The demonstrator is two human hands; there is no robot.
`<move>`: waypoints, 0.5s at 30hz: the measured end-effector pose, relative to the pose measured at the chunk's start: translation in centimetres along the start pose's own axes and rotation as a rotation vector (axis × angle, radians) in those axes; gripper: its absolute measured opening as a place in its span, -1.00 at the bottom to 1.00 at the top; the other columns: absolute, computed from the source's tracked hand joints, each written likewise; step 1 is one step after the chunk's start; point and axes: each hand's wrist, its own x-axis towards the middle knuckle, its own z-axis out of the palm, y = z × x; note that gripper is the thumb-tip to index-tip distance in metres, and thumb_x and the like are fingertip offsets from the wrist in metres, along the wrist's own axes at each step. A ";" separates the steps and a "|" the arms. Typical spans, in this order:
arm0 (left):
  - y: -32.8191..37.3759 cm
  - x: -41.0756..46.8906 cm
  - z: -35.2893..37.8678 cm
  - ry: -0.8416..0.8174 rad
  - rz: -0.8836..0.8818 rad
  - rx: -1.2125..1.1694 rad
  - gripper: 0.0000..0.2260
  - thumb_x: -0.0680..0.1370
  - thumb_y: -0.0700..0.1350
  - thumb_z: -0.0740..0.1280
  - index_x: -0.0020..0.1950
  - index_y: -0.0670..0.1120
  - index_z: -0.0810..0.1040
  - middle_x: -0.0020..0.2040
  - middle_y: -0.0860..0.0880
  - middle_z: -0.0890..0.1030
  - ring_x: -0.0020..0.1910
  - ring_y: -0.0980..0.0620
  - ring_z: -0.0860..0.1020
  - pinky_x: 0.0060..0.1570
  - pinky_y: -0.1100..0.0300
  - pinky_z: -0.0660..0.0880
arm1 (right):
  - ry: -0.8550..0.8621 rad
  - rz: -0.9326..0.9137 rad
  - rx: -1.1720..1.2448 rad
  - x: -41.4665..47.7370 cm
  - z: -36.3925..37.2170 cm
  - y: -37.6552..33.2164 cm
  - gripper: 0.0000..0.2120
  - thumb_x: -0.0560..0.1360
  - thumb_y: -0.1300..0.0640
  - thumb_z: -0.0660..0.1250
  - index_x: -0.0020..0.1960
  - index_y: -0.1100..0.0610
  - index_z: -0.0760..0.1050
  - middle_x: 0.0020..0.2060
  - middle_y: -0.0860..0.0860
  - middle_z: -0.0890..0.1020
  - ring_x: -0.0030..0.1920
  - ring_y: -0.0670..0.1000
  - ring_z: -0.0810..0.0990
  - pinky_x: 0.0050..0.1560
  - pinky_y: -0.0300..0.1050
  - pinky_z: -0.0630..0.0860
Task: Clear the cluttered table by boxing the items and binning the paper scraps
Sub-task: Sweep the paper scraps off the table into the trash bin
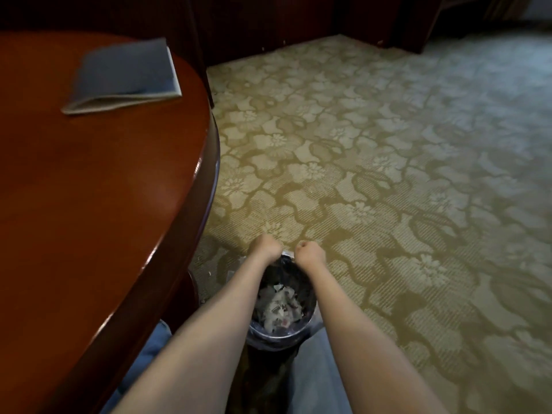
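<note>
Room: patterned carpet [388, 144]; wooden table [104, 204] at left.
Bin [268, 339]: bottom centre, holding paper scraps [277, 309].
Hands: left hand [264, 249] and right hand [309, 253] curled on its far rim.
Handling: likely light; grip the rim.

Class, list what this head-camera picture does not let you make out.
- Head view: fingers of the left hand and right hand curl away behind the knuckles; grip on the bin unclear.
- Bin's base: hidden below its own rim.
- Table: cut off by the left edge.
- Grey folded item: blurred; cloth or folder unclear.
</note>
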 end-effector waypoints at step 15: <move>9.4 -11.5 -10.2 0.065 0.394 -0.188 -0.86 0.57 -0.16 0.22 -0.10 -0.11 0.56 -0.13 -0.12 0.60 -0.19 -0.04 0.52 -0.24 0.20 0.39 | 0.391 -0.220 0.042 -8.6 -10.8 -7.6 -0.69 0.59 0.16 0.09 0.12 0.31 0.53 0.15 0.25 0.57 0.18 0.21 0.52 0.07 -0.10 0.45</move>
